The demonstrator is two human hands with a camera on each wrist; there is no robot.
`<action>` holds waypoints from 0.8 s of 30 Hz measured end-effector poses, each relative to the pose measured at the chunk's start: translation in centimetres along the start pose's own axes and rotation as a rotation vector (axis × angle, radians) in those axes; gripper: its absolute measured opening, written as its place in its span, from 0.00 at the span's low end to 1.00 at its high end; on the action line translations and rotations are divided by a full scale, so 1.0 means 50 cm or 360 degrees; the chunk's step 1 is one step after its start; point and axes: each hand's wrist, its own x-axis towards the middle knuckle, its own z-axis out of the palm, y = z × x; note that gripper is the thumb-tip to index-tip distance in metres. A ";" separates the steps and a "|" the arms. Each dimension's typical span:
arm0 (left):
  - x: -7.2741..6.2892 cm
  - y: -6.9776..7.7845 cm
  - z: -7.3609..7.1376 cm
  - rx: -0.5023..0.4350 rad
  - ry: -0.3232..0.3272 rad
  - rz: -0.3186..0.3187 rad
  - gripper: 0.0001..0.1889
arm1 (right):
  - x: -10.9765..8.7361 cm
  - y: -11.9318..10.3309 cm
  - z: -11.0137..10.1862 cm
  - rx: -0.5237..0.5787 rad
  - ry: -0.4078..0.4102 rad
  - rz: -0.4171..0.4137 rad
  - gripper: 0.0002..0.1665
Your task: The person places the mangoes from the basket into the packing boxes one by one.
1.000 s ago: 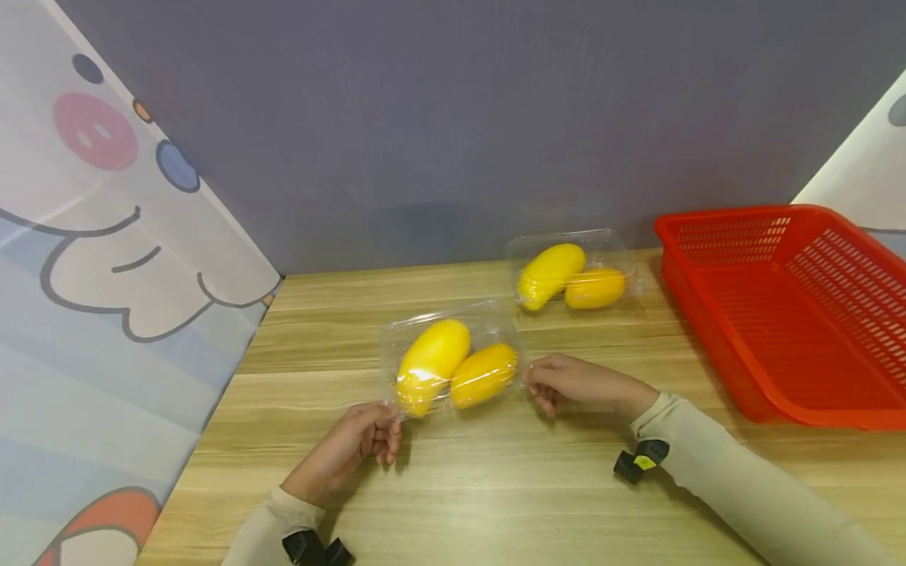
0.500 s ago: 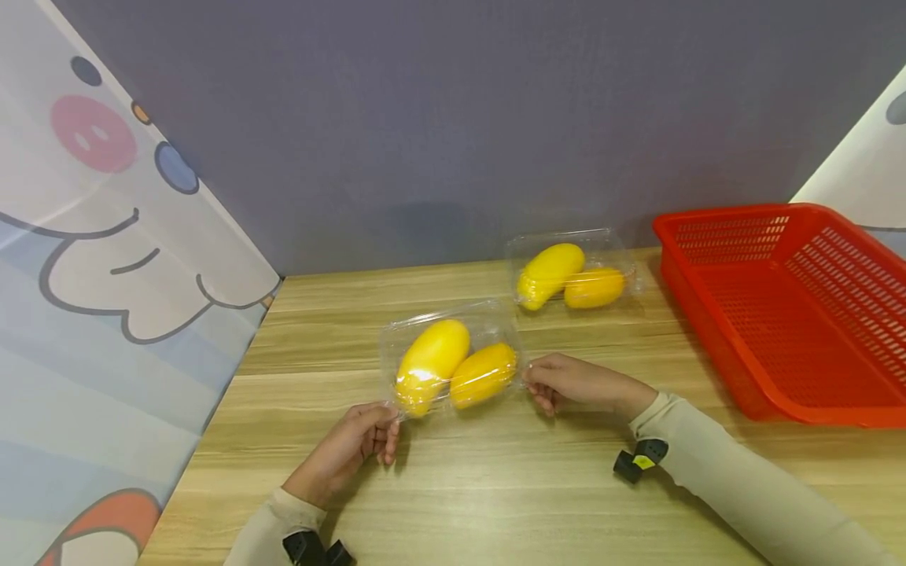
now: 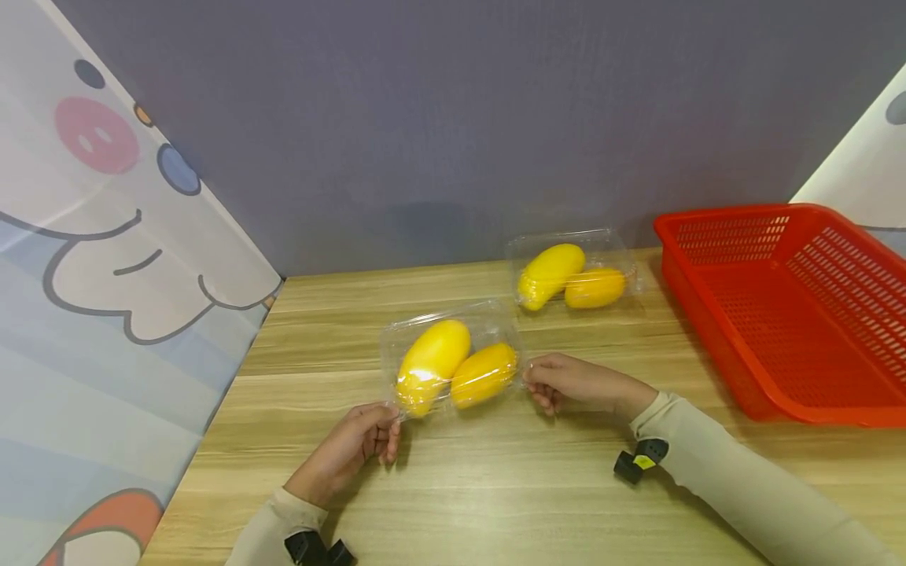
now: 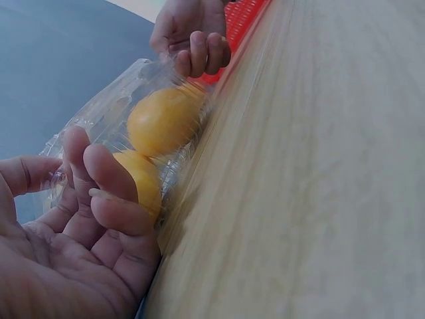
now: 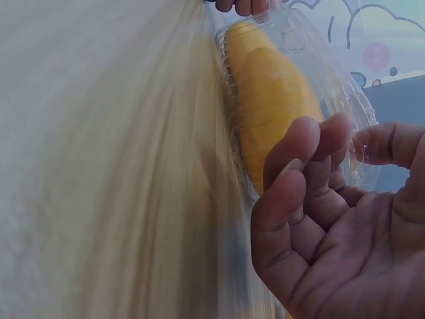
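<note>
A clear plastic clamshell box [image 3: 488,321] lies on the wooden table, slightly turned. Inside are a larger yellow mango [image 3: 435,360] and a smaller one [image 3: 485,376]. My left hand [image 3: 354,442] pinches the box's near left corner between thumb and fingers. At the near right corner, my right hand [image 3: 576,383] pinches the rim. In the left wrist view the left thumb meets the clear plastic [image 4: 56,178], the other fingers loosely curled. The right wrist view shows the right thumb and forefinger on the plastic edge [image 5: 362,143].
A second clear box [image 3: 616,251] with two yellow mangoes [image 3: 552,275] stands farther back, near the grey wall [image 3: 453,141]. To the right is a red plastic basket [image 3: 750,369] with slotted sides. A cartoon-printed panel [image 3: 141,259] borders the table on the left.
</note>
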 end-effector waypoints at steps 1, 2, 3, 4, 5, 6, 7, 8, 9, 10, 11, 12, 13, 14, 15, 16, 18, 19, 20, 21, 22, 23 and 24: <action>0.000 -0.001 0.000 0.0000 -0.0002 0.0000 0.17 | 0.001 0.001 0.000 -0.0014 0.0003 0.0000 0.16; 0.000 -0.001 0.000 0.0002 -0.0003 0.0002 0.17 | 0.001 0.002 0.000 -0.0025 0.0007 0.0006 0.16; 0.000 -0.001 0.001 0.0003 -0.0003 0.0003 0.17 | 0.001 0.002 -0.001 -0.0033 0.0010 0.0011 0.16; 0.000 -0.002 0.001 0.0006 -0.0003 0.0002 0.17 | 0.002 0.003 -0.001 -0.0038 0.0015 0.0020 0.16; 0.000 -0.002 0.001 0.0007 -0.0002 0.0001 0.17 | 0.002 0.003 -0.001 -0.0046 0.0018 0.0026 0.16; 0.000 -0.002 0.001 0.0008 0.0002 0.0000 0.17 | 0.002 0.003 -0.001 -0.0051 0.0025 0.0037 0.16; 0.000 -0.002 0.001 0.0008 0.0007 -0.0002 0.17 | 0.002 0.003 -0.002 -0.0057 0.0031 0.0040 0.16; 0.000 -0.003 0.002 0.0008 0.0011 -0.0003 0.17 | 0.002 0.003 -0.002 -0.0054 0.0036 0.0048 0.16; 0.000 -0.003 0.002 0.0007 0.0016 -0.0006 0.16 | 0.002 0.003 -0.002 -0.0054 0.0039 0.0050 0.16; 0.000 -0.003 0.002 0.0007 0.0020 -0.0007 0.16 | 0.003 0.003 -0.002 -0.0049 0.0045 0.0056 0.16; 0.000 -0.002 0.003 0.0007 0.0024 -0.0007 0.16 | 0.003 0.003 -0.001 -0.0045 0.0049 0.0059 0.16; 0.000 -0.002 0.003 0.0008 0.0026 -0.0007 0.16 | 0.003 0.003 -0.001 -0.0038 0.0053 0.0062 0.16; 0.000 -0.002 0.003 0.0010 0.0025 -0.0005 0.16 | 0.003 0.003 -0.001 -0.0033 0.0055 0.0062 0.15; 0.000 -0.002 0.003 0.0011 0.0023 -0.0004 0.17 | 0.003 0.004 -0.001 -0.0028 0.0056 0.0064 0.15; 0.000 -0.002 0.003 0.0012 0.0021 -0.0002 0.17 | 0.004 0.004 -0.002 -0.0027 0.0055 0.0065 0.15; -0.001 -0.002 0.004 0.0014 0.0019 0.0000 0.17 | 0.004 0.004 -0.001 -0.0022 0.0053 0.0064 0.15; -0.001 -0.002 0.004 0.0013 0.0016 0.0002 0.16 | 0.003 0.005 -0.002 -0.0022 0.0049 0.0059 0.15; -0.001 -0.002 0.004 0.0013 0.0016 0.0003 0.16 | 0.003 0.005 -0.003 -0.0023 0.0045 0.0052 0.15; -0.001 -0.001 0.004 0.0012 0.0018 0.0004 0.16 | 0.002 0.005 -0.003 -0.0019 0.0039 0.0047 0.15; -0.001 -0.001 0.004 0.0012 0.0019 0.0006 0.16 | 0.002 0.005 -0.004 -0.0017 0.0034 0.0041 0.15; 0.000 -0.001 0.004 0.0012 0.0021 0.0006 0.16 | 0.001 0.006 -0.004 -0.0014 0.0025 0.0029 0.15; 0.000 -0.001 0.004 0.0012 0.0024 0.0004 0.16 | 0.000 0.006 -0.005 -0.0013 0.0016 0.0017 0.15; 0.000 -0.001 0.004 0.0013 0.0027 0.0004 0.16 | 0.000 0.006 -0.005 -0.0012 0.0005 0.0004 0.15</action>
